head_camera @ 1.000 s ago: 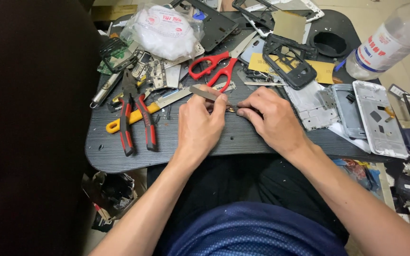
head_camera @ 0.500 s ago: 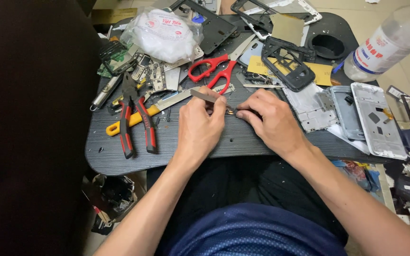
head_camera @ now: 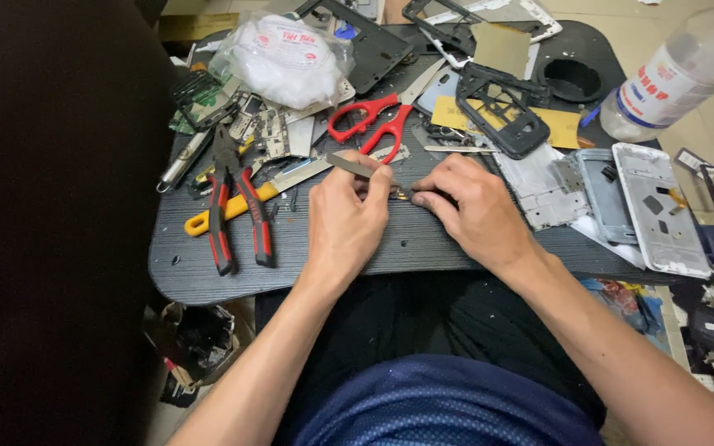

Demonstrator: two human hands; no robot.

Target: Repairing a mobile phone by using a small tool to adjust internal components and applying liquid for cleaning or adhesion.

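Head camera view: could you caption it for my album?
Left hand works tweezers against a tiny part under the right hand.

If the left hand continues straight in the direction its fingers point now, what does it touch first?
Probably the red scissors. The left hand, holding tweezers, points up and slightly right across the table; the handles lie just beyond, though depth is unclear.

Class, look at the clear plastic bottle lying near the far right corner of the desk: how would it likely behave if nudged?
The plastic bottle lies on its side, so its round body would probably roll. It looks largely empty, so likely light and easily shifted. It lies at the lap desk edge, so it may drop off.
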